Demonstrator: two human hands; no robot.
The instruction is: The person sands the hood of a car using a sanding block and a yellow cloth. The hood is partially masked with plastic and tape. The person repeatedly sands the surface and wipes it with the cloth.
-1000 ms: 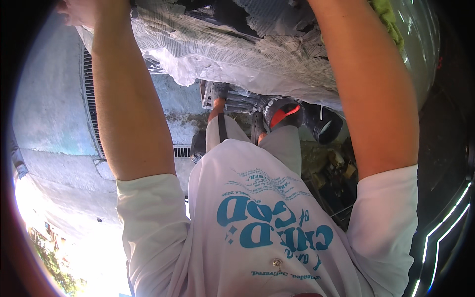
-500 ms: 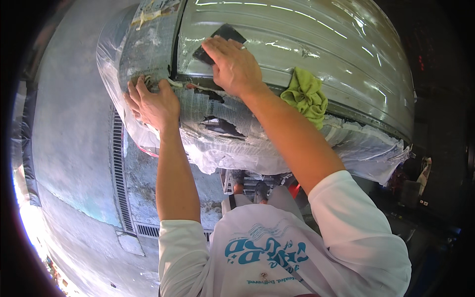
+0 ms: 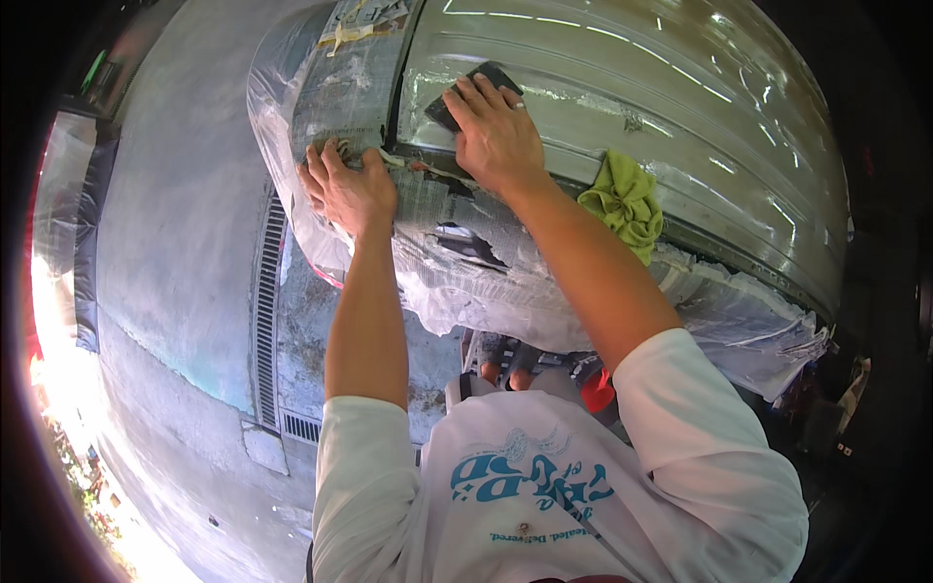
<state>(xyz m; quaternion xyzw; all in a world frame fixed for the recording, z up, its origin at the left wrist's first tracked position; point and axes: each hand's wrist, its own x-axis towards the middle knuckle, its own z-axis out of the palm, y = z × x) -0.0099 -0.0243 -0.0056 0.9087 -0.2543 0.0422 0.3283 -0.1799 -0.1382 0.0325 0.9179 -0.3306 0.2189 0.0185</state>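
1. Head view, the step in hand: the right hand [image 3: 501, 146] presses a flat black rectangular pad [image 3: 499, 75] against a ribbed, shiny silver-grey metal panel [image 3: 583, 121]. By the look of it, this is rubbing work on the panel's near corner.
2. The right hand lies over the pad, fingers a little apart and stretched across its face, holding it down; how firmly the thumb grips cannot be told. The pad shows beyond the fingertips and to their left.
3. The left hand [image 3: 352, 192] is spread fairly wide with bent fingers, resting on grey printed newspaper masking [image 3: 423, 209], left of the right hand and nearer the body. It seems to hold nothing, though what lies under the fingers is hidden.
4. Around them: a crumpled lime-green cloth [image 3: 622, 206] lies to the right of the right hand, over the panel's near edge; thin clear plastic sheeting [image 3: 275, 107] hangs outside the left hand.
5. A further stroke, I judge, calls for the pad to stay flat and clear of the masking's torn edge, with the left hand as a brace.
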